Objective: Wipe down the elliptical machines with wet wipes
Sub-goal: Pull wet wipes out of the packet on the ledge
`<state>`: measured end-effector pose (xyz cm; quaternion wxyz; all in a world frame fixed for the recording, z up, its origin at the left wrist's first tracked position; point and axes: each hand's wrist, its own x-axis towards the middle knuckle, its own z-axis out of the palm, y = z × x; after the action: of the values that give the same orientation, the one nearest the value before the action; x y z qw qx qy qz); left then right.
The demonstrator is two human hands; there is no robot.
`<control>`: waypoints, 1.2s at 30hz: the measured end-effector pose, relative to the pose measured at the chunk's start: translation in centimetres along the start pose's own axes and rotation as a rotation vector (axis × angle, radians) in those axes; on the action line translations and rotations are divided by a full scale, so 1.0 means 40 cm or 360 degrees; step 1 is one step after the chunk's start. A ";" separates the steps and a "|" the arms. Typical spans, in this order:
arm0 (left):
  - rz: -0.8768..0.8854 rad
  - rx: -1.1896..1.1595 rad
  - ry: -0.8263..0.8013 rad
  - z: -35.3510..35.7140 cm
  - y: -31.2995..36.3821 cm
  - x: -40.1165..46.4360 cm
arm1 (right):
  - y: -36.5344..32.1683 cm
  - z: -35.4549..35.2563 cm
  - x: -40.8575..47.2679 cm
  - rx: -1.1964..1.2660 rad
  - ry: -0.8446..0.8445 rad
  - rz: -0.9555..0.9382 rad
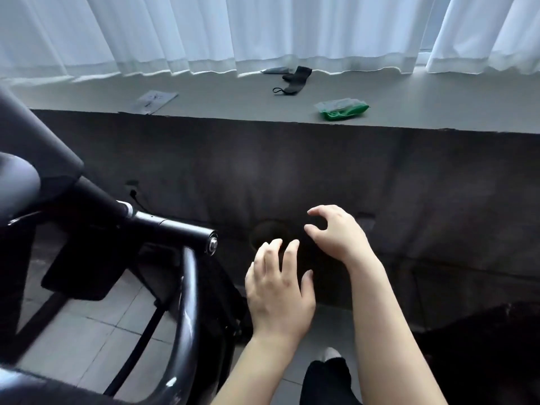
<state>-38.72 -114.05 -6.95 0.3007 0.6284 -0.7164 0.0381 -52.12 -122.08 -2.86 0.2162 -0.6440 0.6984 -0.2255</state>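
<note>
- Right hand (339,232) empty, fingers loosely curled; left hand (277,285) empty, fingers spread
- Wet wipes pack (342,109) lies lengthwise along the ledge (222,103) front edge, up-right, nearer the right hand

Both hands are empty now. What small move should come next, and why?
Probably reach the right hand up to the green wipes pack on the ledge. Neither it nor the left hand holds a wipe, and the elliptical machine waits beside them.
</note>
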 end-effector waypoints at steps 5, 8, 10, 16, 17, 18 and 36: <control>-0.0110 -0.0020 0.0142 0.010 0.000 0.039 | -0.038 0.046 0.128 0.0309 -0.0132 -0.0221; -0.0199 0.0051 0.0184 0.033 -0.004 0.081 | -0.060 0.080 0.210 0.0481 -0.0226 -0.0328; -0.0321 0.0124 0.0211 0.049 -0.021 0.111 | -0.078 0.097 0.270 0.0476 -0.0335 -0.0438; -0.0563 0.0357 0.0291 0.112 -0.065 0.251 | -0.139 0.107 0.471 0.0421 -0.0612 -0.0829; -0.0609 0.0362 0.0311 0.124 -0.070 0.284 | -0.146 0.100 0.506 0.0403 -0.0642 -0.0907; -0.0651 0.0362 0.0327 0.139 -0.073 0.319 | -0.149 0.089 0.544 0.0389 -0.0666 -0.0975; -0.0143 0.0040 -0.0069 0.634 0.162 1.044 | 0.307 -0.260 1.062 0.0083 -0.0217 -0.0498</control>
<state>-55.65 -160.30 -5.56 0.2787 0.6643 -0.6933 0.0200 -71.40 -163.22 -2.28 0.2420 -0.7528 0.5672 -0.2301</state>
